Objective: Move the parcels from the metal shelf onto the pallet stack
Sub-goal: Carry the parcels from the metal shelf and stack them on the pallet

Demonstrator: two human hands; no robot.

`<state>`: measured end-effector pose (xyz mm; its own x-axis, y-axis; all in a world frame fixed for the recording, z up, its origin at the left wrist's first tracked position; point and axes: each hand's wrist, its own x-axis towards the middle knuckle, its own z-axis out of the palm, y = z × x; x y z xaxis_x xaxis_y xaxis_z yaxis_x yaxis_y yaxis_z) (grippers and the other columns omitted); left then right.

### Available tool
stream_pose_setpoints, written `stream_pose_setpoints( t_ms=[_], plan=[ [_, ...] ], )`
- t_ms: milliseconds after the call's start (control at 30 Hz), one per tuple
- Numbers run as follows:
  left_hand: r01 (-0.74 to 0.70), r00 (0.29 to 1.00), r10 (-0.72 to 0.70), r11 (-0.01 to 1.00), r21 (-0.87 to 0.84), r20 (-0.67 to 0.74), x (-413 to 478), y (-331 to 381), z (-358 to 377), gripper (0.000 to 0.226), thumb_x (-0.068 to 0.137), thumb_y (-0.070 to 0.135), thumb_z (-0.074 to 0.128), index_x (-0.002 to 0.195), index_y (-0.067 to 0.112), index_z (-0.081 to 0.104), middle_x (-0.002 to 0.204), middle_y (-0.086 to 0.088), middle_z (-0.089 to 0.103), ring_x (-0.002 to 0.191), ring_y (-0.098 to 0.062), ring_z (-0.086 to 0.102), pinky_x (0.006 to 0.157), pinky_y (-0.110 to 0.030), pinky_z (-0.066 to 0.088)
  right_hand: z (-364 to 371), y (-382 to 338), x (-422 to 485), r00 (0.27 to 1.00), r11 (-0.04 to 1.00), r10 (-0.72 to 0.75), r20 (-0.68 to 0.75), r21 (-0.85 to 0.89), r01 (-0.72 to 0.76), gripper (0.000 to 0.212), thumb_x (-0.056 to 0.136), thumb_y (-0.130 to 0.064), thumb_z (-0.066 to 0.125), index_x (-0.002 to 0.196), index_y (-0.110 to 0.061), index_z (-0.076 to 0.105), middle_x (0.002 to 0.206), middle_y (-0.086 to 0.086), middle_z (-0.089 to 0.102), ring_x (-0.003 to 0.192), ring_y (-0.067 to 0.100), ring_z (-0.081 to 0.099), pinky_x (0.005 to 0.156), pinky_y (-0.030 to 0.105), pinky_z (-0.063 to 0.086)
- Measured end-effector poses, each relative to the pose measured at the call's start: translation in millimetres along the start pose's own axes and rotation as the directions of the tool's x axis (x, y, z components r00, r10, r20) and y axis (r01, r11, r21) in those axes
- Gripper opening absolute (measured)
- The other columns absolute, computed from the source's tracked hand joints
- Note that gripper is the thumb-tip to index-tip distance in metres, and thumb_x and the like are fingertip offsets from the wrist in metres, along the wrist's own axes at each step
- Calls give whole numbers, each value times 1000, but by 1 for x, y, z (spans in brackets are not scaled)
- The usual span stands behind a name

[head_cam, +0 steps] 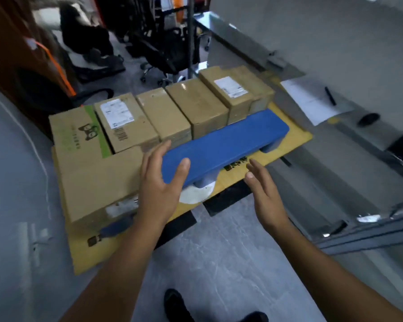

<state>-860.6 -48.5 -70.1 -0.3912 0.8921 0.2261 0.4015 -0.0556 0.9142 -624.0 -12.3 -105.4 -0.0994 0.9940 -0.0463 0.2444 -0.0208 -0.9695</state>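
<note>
1. While your left hand [159, 182] hangs over the near end of the blue pallet [226, 140], fingers spread and gripping nothing, I cannot tell whether it touches the plastic.
2. Your right hand [265, 194] is loose and empty too, above the yellow cardboard sheet [296, 138].
3. Brown parcels [196, 105] sit side by side along the pallet's far edge. A large green-striped carton [91, 163] hides the pallet's left part.
4. On your right, the metal shelf [363, 145] is blurred and cut off by the frame edge. A paper sheet [312, 105] with a pen [330, 96] lies there.
</note>
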Motion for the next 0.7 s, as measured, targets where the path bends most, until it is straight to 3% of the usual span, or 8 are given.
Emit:
stream_pose_setpoints(
  t_ms=[67,133,233,333,433,533,600,700],
  plan=[
    [-47,989,52,998,-36,138,-16,25,53,60,90,69,53,144,43,49,138,42,39,136,14,38,104,-3,27,-52,0,-16,996,1000,-15,-90,3,16,67,101,-63,52,160,-34,40,160,-17,46,137,-15,44,103,8,40],
    [-74,963,93,994,-80,255,-39,52,107,62,90,71,52,145,44,48,138,45,38,133,21,35,99,0,29,-111,6,-39,982,1000,-18,-190,-5,18,67,98,-62,51,159,-35,40,160,-18,45,137,-16,43,101,7,40],
    [-110,899,158,984,-138,408,-82,95,190,65,89,73,50,147,43,47,145,32,43,135,18,36,103,-8,29,-206,22,-86,933,999,-8,-360,-38,-6,71,95,-61,50,160,-35,39,162,-14,45,147,2,42,113,24,38],
    [-82,806,190,974,-212,560,-138,143,270,60,89,72,51,145,50,46,153,21,41,138,9,38,103,-12,30,-299,43,-150,852,996,18,-524,-64,-61,70,97,-59,52,160,-29,40,162,-8,45,149,9,41,124,40,35],
    [-75,694,254,956,-282,674,-203,188,345,50,92,67,55,140,56,44,152,20,42,133,9,39,105,-19,33,-379,63,-221,716,986,45,-697,-84,-143,72,98,-60,54,160,-26,41,163,-5,44,150,12,41,124,46,35],
    [-78,546,332,934,-348,769,-272,230,408,48,95,63,58,140,51,46,152,16,44,123,25,39,99,-2,30,-440,79,-300,549,973,96,-830,-38,-227,68,101,-60,56,159,-27,43,161,-7,46,147,11,44,123,45,37],
    [-76,446,385,916,-395,808,-319,257,441,49,95,60,60,140,46,49,150,14,48,125,26,38,98,3,28,-468,85,-354,452,966,115,-885,-6,-257,76,92,-69,53,157,-31,44,160,-11,47,147,8,43,122,41,37],
    [-60,289,437,896,-440,852,-388,293,481,60,86,70,56,140,46,50,150,16,49,134,9,43,111,-15,32,-500,93,-429,285,958,122,-951,38,-283,85,84,-78,48,157,-34,43,159,-15,45,147,5,41,123,40,36]
  ],
)
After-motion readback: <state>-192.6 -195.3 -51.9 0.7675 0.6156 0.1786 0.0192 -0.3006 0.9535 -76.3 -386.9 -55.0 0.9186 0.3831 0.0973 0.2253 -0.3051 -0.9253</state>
